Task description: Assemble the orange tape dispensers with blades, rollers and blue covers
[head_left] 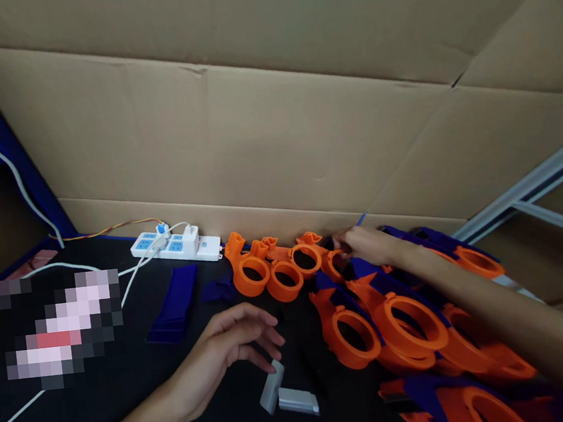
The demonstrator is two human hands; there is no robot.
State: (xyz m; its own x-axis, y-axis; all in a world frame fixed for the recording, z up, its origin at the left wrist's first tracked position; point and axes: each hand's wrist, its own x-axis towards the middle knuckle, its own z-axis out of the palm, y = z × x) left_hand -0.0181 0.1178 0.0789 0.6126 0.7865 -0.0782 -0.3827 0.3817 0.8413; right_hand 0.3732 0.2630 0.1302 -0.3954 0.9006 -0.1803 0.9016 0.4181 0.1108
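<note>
My left hand (235, 342) hovers over the black tabletop with its fingers loosely spread, holding nothing. Just below its fingertips lie two grey, block-shaped pieces: one grey piece (272, 388) slants upward and the other grey piece (299, 401) lies flat. My right hand (358, 244) reaches to the back, fingers curled at an orange ring-shaped tape dispenser frame (336, 267); its fingertips are partly hidden. Left of it stand several similar orange frames (285, 281). Beneath my right forearm are several orange frames with dark blue parts (417, 323).
A white power strip (209, 247) with plugs and cables lies at the back left. Dark blue flat pieces (173, 306) and a small blue part (218, 290) are nearby. A cardboard wall (253, 133) closes the back; a metal frame (534, 174) stands right. An area at left is pixelated.
</note>
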